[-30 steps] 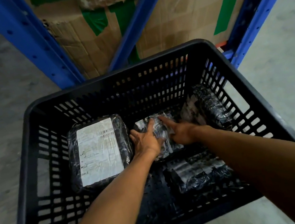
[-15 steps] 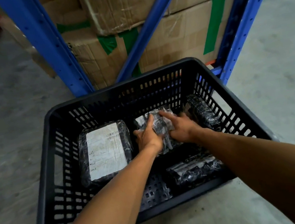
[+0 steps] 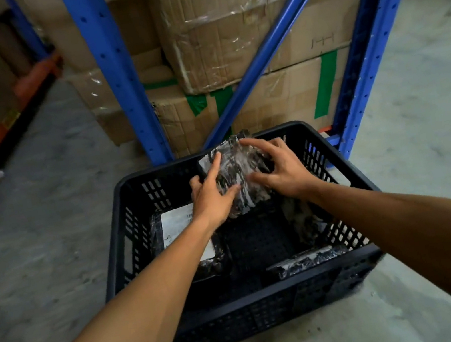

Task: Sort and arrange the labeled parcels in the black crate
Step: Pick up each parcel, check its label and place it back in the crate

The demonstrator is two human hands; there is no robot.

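Dim, soft blur, warped edges

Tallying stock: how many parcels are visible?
4: one in both hands, a labeled one at crate left, one against the right wall, one at the near wall. Others may be hidden.

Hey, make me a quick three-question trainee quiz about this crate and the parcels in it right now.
1. True or false: both hands grip the same parcel.
2. Besides the held one, how many parcels show in the crate?
3. Which parcel shows a big white label?

Key:
1. True: left hand and right hand hold the wrapped parcel.
2. Three in the black crate.
3. The left parcel.
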